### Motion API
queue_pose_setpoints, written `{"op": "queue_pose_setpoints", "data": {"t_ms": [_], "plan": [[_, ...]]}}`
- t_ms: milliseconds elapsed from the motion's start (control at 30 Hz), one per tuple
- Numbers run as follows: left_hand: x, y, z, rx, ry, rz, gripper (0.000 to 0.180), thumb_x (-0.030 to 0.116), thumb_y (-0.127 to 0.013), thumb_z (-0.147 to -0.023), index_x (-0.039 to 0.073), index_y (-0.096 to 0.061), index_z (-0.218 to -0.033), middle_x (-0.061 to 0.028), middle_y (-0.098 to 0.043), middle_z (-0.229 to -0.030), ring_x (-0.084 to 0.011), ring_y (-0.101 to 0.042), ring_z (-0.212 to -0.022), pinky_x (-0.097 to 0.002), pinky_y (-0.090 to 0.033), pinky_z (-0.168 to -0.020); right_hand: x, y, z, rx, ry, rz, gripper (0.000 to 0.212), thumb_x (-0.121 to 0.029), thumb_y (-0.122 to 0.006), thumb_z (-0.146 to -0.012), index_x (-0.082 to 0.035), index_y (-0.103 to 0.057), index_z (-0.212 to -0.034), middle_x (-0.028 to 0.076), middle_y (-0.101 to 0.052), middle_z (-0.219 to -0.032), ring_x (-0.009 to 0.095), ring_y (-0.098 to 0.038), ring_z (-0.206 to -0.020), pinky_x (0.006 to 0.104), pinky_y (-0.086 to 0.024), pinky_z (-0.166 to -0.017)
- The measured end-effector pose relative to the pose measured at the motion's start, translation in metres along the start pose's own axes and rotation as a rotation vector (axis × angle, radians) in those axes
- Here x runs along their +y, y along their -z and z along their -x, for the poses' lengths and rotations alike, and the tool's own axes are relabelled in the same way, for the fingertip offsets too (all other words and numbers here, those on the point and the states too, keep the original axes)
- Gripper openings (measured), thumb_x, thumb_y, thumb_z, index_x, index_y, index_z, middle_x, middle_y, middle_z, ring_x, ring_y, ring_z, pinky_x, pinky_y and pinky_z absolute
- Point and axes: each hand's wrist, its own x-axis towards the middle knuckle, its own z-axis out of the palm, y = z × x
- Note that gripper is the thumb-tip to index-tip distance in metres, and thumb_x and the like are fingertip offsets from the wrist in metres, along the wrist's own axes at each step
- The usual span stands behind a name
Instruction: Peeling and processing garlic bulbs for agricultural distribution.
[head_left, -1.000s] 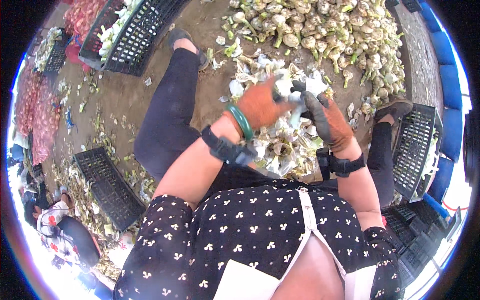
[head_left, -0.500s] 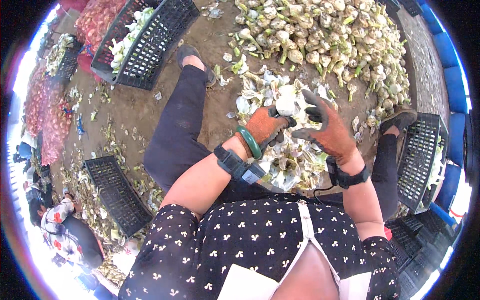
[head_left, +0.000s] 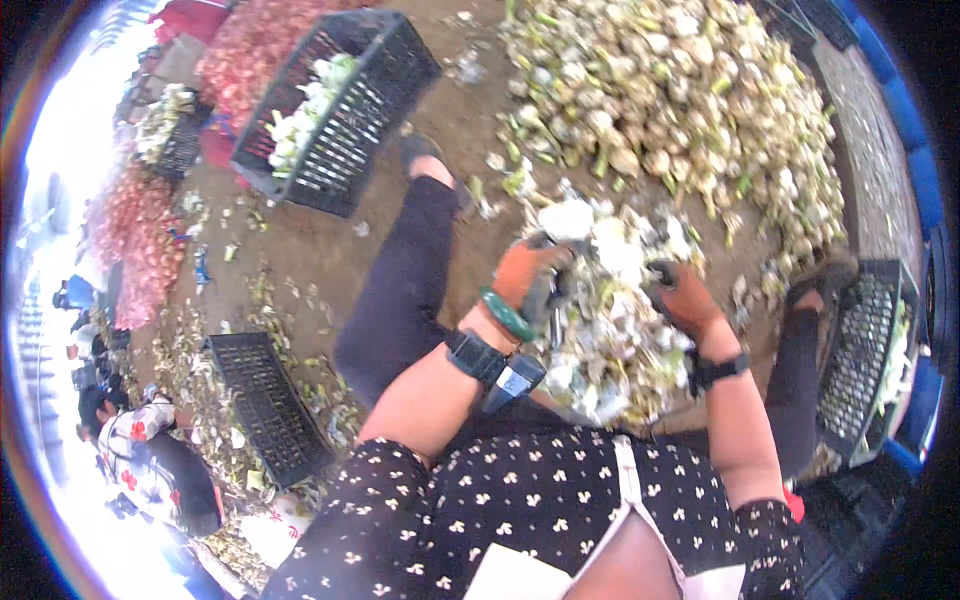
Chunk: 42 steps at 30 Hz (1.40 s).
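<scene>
One white garlic bulb [head_left: 566, 220], smooth and rounded, at the fingertips of the person's gloved left hand [head_left: 530, 275]; grip closed on it. Right hand [head_left: 688, 300], glove orange with dark fingers: half curled; from where I stand, cannot tell whether that grip has anything. Beneath both: crumpled, papery skins [head_left: 620, 355]. Beyond, on brown earth floor [head_left: 312, 246]: mound of rough, stemmed bulbs [head_left: 660, 100]; perforated black crate [head_left: 360, 150]. Farther left: bulging pink mesh sacks [head_left: 137, 240].

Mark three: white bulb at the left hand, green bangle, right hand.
White bulb [head_left: 566, 219]: head view, middle of its pale surface.
Green bangle [head_left: 507, 315]: head view, middle of its visible band.
Right hand [head_left: 689, 299]: head view, orange back of the hand.
</scene>
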Motion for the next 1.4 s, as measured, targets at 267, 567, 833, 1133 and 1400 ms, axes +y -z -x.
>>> {"op": "queue_pose_setpoints", "data": {"t_ms": [267,567,833,1133,1400], "plan": [[0.028,0.024,-0.026,0.216,-0.115,0.137,0.019,0.017,-0.047,-0.085,0.005,-0.056,-0.096,-0.0057,-0.055,-0.07,-0.013,-0.051,-0.061,-0.0263,-0.044,-0.056,0.115,0.052,-0.068,0.358,-0.264,0.164,0.049,-0.024,-0.056,-0.081,-0.01,-0.043,-0.125,0.02,-0.053,-0.116,0.035,-0.049,-0.109,0.0396,-0.041,-0.088],[-0.058,-0.005,-0.025,0.012,0.492,-0.05,0.031,0.007,-0.049,-0.083,0.0,-0.052,-0.114,-0.0111,-0.061,-0.101,-0.0164,-0.06,-0.084,-0.0268,-0.049,-0.07,0.162,0.122,-0.151,0.39,-0.604,0.296,0.063,-0.021,-0.057,-0.077,-0.013,-0.031,-0.134,0.019,-0.049,-0.121,0.036,-0.05,-0.108,0.0443,-0.043,-0.088],[-0.068,-0.009,-0.042,-0.179,0.343,-0.71,0.032,0.014,-0.046,-0.084,0.003,-0.055,-0.113,-0.0146,-0.061,-0.098,-0.0243,-0.058,-0.09,-0.0347,-0.043,-0.081,0.18,0.116,-0.147,0.324,-0.557,0.134,0.049,-0.023,-0.057,-0.081,-0.007,-0.041,-0.123,0.017,-0.057,-0.107,0.031,-0.057,-0.096,0.0396,-0.05,-0.078],[-0.049,-0.047,-0.024,-0.216,-0.233,-0.855,0.036,0.02,-0.049,-0.083,0.006,-0.056,-0.115,-0.0143,-0.064,-0.083,-0.0188,-0.059,-0.072,-0.0309,-0.046,-0.07,0.0,0.029,-0.041,0.122,0.001,-1.592,0.035,-0.019,-0.058,-0.084,-0.007,-0.047,-0.115,0.005,-0.053,-0.105,0.018,-0.053,-0.096,0.0291,-0.047,-0.079],[0.003,-0.067,0.011,-0.176,-0.029,-0.365,0.019,0.017,-0.051,-0.084,0.004,-0.062,-0.092,-0.003,-0.06,-0.062,-0.0084,-0.052,-0.049,-0.0244,-0.039,-0.043,-0.061,-0.008,0.025,0.241,0.346,-0.886,0.04,-0.025,-0.057,-0.084,0.0,-0.047,-0.114,0.008,-0.055,-0.096,0.013,-0.053,-0.079,0.0254,-0.045,-0.071]]}}
